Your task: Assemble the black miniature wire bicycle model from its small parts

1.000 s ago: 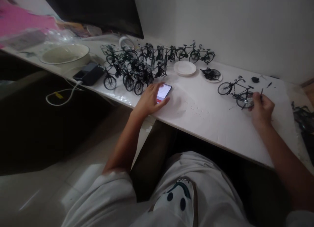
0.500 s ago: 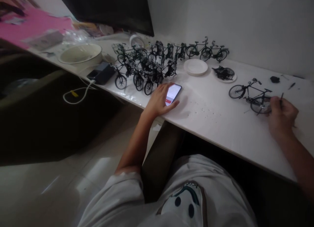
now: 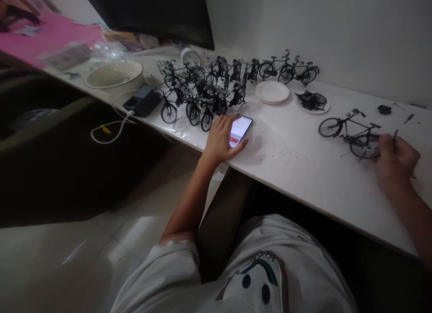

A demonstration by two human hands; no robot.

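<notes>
My left hand [image 3: 222, 139] lies at the left side of a smartphone [image 3: 241, 128] with a lit screen. Its thumb and fingers are spread, and the fingertips reach the phone's upper edge. At the right, my right hand [image 3: 398, 160] is closed round a thin dark stick-like tool [image 3: 395, 136], whose tip pokes up past the fingers. The thumb side of this hand meets the rear wheel of a small black model bicycle [image 3: 351, 130], which stands on the white table. Whether the fingers grip the wheel is hidden.
Several model bicycles [image 3: 202, 92] crowd the table left of centre. Behind are a white plate [image 3: 272, 92] and dark parts [image 3: 311, 100] on another plate. A basin [image 3: 114, 74], a black box [image 3: 143, 101] with a white cable [image 3: 118, 135] and a monitor [image 3: 151, 15] stand left.
The whole view has shifted slightly, so everything sits a little further right. Both hands keep nearly the same pose by the phone and the bicycle.
</notes>
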